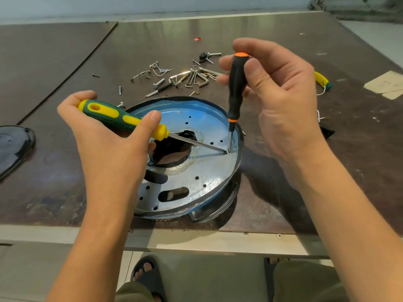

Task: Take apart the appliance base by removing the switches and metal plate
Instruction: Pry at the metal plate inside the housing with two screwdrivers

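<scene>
A round appliance base with a black plastic rim [218, 211] sits at the middle of the bench's near edge, its open side up. A silvery, blue-tinted circular metal plate [209, 171] lies in it, pierced with small holes, an oblong slot and a ragged central opening.

The left hand [109, 147] has its fingers curled round a green-and-yellow-handled screwdriver [113, 115], with the thumb pressed along the top of the handle. The shaft slants low across the plate toward its right side. The right hand [283, 101] pinches the upper handle of a slim black screwdriver with orange bands [236, 88] between thumb and fingertips and holds it nearly upright. Both tips meet at one spot on the plate, just inside the right rim.

The dark brown bench [65, 171] carries a scatter of loose screws and hex keys [192, 78] behind the base, toward its middle, and a small black part on a bolt [204, 56] beyond them. A glossy black oval cover [13, 147] lies at the left edge. A yellow-handled tool [321, 79] shows partly behind the right hand, toward the right edge
</scene>
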